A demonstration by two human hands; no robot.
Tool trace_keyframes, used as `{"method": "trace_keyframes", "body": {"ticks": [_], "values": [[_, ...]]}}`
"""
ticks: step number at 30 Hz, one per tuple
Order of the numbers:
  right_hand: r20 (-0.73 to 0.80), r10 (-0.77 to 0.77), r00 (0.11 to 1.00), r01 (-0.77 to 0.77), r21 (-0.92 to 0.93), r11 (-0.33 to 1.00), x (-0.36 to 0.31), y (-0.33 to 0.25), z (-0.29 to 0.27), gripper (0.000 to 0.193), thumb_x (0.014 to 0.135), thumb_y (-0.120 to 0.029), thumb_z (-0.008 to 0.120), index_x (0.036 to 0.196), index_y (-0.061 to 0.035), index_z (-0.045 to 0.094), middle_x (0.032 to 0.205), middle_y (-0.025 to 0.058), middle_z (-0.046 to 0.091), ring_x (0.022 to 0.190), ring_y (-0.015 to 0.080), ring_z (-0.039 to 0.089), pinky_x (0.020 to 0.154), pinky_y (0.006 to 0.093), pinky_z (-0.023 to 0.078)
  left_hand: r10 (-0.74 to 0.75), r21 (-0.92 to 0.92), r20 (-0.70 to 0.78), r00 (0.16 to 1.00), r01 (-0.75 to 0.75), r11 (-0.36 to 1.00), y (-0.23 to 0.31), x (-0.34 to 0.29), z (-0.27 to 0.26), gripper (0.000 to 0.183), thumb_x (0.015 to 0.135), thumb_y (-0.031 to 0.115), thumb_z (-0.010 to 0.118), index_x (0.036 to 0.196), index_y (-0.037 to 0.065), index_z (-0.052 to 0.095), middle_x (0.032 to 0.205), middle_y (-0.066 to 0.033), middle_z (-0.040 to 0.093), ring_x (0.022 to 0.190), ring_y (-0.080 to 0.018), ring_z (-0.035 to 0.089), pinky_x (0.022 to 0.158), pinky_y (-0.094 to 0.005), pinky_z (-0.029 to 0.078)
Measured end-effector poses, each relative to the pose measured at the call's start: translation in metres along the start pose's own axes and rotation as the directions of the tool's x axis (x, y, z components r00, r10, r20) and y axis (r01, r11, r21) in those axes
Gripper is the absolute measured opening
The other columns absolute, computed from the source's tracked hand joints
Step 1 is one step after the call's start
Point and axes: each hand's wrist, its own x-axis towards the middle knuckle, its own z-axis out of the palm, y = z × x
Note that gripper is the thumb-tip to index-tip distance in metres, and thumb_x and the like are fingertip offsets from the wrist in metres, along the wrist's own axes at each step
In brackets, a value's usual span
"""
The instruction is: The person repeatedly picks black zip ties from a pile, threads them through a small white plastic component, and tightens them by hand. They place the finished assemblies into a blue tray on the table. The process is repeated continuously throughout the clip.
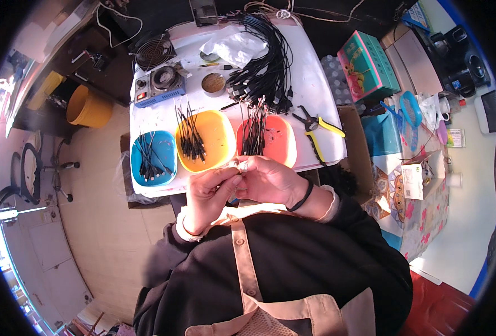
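My left hand [210, 187] and my right hand [275, 183] meet in front of the table's near edge, fingertips pinched together. Something small and pale shows between them, too small to name. Just beyond are three bowls: a blue bowl [171, 147] and a yellow bowl [223, 130], both holding short black cable ends [193, 147] with plugs, and a red bowl [287, 150] with more black cable pieces [253, 137] and small scraps. Wire cutters or strippers with yellow handles [331, 127] lie open to the right of the red bowl.
A big bundle of black cables [265, 61] spreads over the table's far side. Left of it are a blue box-shaped device [161, 85], a round tin [213, 84] and a fan grille [153, 53]. Cartons, including a green box [374, 64], stand at the right.
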Motion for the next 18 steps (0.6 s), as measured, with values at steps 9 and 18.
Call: {"method": "trace_keyframes", "body": {"ticks": [9,18], "values": [[0.198,-0.821,0.535,-0.391,-0.804,-0.448,-0.002,-0.061,-0.040,0.022,0.084,-0.018,0.069,0.078,0.0031,0.064,0.066,0.0140,0.064,0.057,0.0200,0.063,0.054,0.0308,0.048,-0.218,-0.447,-0.182,0.959,0.117,0.887,-0.027,0.020,-0.001,0.014,0.095,0.004,0.057,0.103,-0.006,0.064,0.077,-0.0084,0.067,0.054,-0.0040,0.046,0.049,-0.0174,0.036],[0.133,-0.855,0.501,-0.321,-0.889,-0.327,0.007,-0.057,-0.053,0.022,0.081,-0.017,0.068,0.072,0.0032,0.063,0.069,0.0176,0.064,0.062,0.0294,0.063,0.058,0.0361,0.048,-0.253,-0.490,-0.220,0.942,0.117,0.864,-0.032,0.016,0.004,0.015,0.095,0.006,0.057,0.102,-0.005,0.065,0.077,-0.0077,0.068,0.055,-0.0064,0.051,0.050,-0.0189,0.038]]}}
